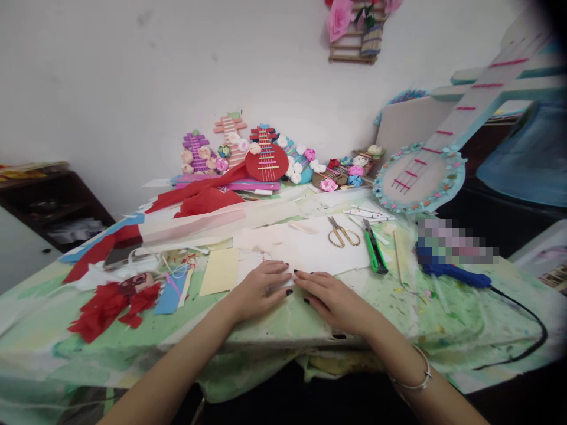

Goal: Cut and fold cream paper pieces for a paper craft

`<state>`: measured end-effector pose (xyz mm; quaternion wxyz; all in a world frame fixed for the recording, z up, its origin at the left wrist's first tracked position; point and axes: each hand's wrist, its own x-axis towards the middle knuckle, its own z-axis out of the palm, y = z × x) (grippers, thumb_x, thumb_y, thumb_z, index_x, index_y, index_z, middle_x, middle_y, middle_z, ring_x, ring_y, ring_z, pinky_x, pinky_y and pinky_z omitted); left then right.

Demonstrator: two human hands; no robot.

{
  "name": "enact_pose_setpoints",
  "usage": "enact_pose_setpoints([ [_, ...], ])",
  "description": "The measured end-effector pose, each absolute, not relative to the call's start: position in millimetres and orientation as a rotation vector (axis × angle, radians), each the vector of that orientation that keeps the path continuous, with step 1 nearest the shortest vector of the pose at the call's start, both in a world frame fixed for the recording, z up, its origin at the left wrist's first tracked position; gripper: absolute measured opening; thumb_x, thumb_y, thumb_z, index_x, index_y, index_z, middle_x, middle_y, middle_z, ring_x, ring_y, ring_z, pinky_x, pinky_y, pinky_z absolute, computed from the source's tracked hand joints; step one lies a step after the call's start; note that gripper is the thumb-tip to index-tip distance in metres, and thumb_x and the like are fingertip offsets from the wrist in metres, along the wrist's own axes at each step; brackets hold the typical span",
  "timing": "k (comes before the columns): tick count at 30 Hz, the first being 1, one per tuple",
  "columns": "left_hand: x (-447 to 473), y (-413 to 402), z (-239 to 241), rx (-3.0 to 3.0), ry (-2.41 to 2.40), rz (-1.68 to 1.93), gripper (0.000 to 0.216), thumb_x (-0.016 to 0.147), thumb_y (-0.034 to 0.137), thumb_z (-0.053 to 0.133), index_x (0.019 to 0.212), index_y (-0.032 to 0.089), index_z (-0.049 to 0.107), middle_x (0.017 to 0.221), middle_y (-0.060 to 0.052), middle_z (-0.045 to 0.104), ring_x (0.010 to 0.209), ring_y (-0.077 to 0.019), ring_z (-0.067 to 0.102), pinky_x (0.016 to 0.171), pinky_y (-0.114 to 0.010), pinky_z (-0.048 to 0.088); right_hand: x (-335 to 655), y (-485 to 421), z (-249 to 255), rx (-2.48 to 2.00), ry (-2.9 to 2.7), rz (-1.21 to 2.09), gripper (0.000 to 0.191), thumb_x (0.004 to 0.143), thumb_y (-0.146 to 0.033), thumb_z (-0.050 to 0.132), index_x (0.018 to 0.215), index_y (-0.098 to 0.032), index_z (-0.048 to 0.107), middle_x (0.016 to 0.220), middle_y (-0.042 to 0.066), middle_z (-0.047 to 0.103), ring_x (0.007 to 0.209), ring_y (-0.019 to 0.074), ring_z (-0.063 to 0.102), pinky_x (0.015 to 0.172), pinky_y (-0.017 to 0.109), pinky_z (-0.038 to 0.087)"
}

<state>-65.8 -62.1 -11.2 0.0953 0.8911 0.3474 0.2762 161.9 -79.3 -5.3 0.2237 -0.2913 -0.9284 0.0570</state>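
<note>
My left hand [264, 288] lies flat at the near edge of the white paper [305, 245], fingers stretched to the right. Opposite it, my right hand [330, 298] rests palm down, its fingertips nearly meeting the left ones. A whitish bit shows between the fingertips, too small to name. Beyond the hands are gold-handled scissors [342, 234], their blades slightly apart. A green utility knife [375, 251] lies to the right of the scissors. Beside my left hand is a pale yellow card [219, 271].
Red crepe paper [100, 307] and blue scraps [170, 294] lie on the left. A blue corded tool [460, 274], partly pixelated, sits on the right. A large white lute model [425, 168] leans behind it. Several small decorated lutes [266, 159] stand along the wall.
</note>
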Motion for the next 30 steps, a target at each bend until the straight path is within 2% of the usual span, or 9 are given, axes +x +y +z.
enact_pose_setpoints([
  [4, -65.8, -63.3, -9.7, 2.638, 1.019, 0.818, 0.035, 0.082, 0.027, 0.055, 0.117, 0.023, 0.059, 0.122, -0.011, 0.056, 0.116, -0.0244, 0.048, 0.098, -0.043, 0.039, 162.6, -79.7, -4.9, -0.848, -2.569, 0.123, 0.038, 0.088, -0.016, 0.039, 0.125, -0.012, 0.049, 0.136, 0.015, 0.042, 0.12, 0.0226, 0.046, 0.099, 0.04, 0.041],
  [12, -65.6, -63.0, -10.1, 2.666, 1.0, 0.819, 0.036, 0.083, 0.028, 0.053, 0.118, 0.022, 0.057, 0.122, -0.011, 0.055, 0.115, -0.0244, 0.047, 0.097, -0.044, 0.04, 162.2, -80.1, -3.3, -0.857, -2.573, 0.143, 0.038, 0.088, -0.017, 0.039, 0.124, -0.012, 0.05, 0.136, 0.014, 0.044, 0.12, 0.0226, 0.046, 0.1, 0.039, 0.04],
  [19, -64.1, -63.8, -10.5, 2.687, 1.029, 0.809, 0.036, 0.083, 0.028, 0.054, 0.118, 0.018, 0.057, 0.122, -0.013, 0.054, 0.116, -0.0243, 0.047, 0.097, -0.042, 0.04, 166.1, -79.4, -10.1, -0.935, -2.529, 0.256, 0.049, 0.086, -0.017, 0.042, 0.135, -0.012, 0.036, 0.144, 0.015, 0.029, 0.128, 0.0229, 0.035, 0.103, 0.04, 0.037],
  [30, -63.7, -64.2, -8.5, 2.65, 1.047, 0.809, 0.037, 0.082, 0.029, 0.054, 0.117, 0.019, 0.056, 0.121, -0.013, 0.053, 0.114, -0.0231, 0.047, 0.097, -0.041, 0.04, 164.2, -80.1, -6.4, -0.905, -2.568, 0.166, 0.045, 0.086, -0.015, 0.04, 0.131, -0.013, 0.042, 0.142, 0.015, 0.034, 0.124, 0.0235, 0.041, 0.099, 0.04, 0.04],
])
